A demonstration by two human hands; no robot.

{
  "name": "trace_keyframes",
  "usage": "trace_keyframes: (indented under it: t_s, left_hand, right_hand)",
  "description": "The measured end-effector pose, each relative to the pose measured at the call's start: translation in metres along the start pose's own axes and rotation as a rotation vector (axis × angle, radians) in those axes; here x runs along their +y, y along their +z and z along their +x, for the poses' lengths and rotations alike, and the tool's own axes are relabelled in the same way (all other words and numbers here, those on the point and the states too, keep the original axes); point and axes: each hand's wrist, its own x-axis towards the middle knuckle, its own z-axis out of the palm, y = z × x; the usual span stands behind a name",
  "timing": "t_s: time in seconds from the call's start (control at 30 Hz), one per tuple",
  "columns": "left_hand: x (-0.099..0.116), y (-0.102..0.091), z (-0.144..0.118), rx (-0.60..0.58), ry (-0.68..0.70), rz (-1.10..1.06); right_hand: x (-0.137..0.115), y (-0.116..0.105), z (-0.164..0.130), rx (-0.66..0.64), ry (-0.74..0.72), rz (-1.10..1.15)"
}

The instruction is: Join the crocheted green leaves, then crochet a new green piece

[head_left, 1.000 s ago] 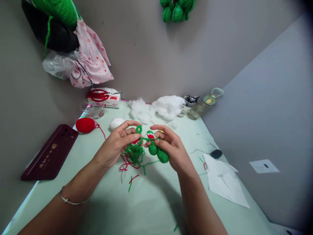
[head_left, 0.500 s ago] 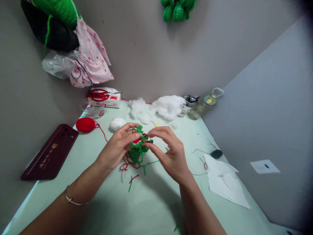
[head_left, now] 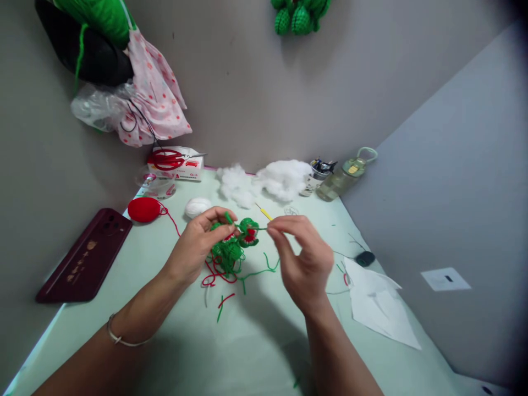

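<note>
Nearest me, loose red and green yarn scraps (head_left: 220, 300) lie on the pale green table (head_left: 256, 352). Above them my left hand (head_left: 198, 247) grips the green crochet piece (head_left: 233, 245), held just over the table, while my right hand (head_left: 303, 258) pinches a green strand (head_left: 258, 229) running from it. Right lies white paper (head_left: 381, 308); left, a dark red case (head_left: 82, 256). Farther back sit red yarn ball (head_left: 143, 210), stuffing (head_left: 268, 181), scissors (head_left: 167, 159) and a bottle (head_left: 340, 181).
</note>
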Motion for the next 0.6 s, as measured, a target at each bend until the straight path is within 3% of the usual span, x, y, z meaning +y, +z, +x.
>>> trace_keyframes:
  t_s: [0.1, 0.27, 0.37, 0.47, 0.6]
  left_hand:
    - [0.0057, -0.0014, 0.0000, -0.028, -0.019, 0.035]
    - [0.0031, -0.0032, -0.0005, -0.208, -0.055, 0.121]
    - [0.0007, -0.0020, -0.0018, -0.254, -0.025, 0.269]
    - [0.0015, 0.0013, -0.0043, -0.373, -0.060, 0.384]
    - [0.0040, 0.0032, -0.0062, -0.508, -0.173, 0.472]
  right_hand:
    - [-0.0018, -0.0059, 0.0035, 0.076, 0.255, 0.280]
    - [0.0012, -0.0013, 0.0079, -0.096, 0.625, 0.771]
    - [-0.0011, 0.0019, 0.0087, -0.154, 0.750, 0.948]
    - [-0.0031, 0.0022, 0.0084, -0.178, 0.830, 1.009]
    - [0.0000, 0.0003, 0.0103, -0.099, 0.882, 1.067]
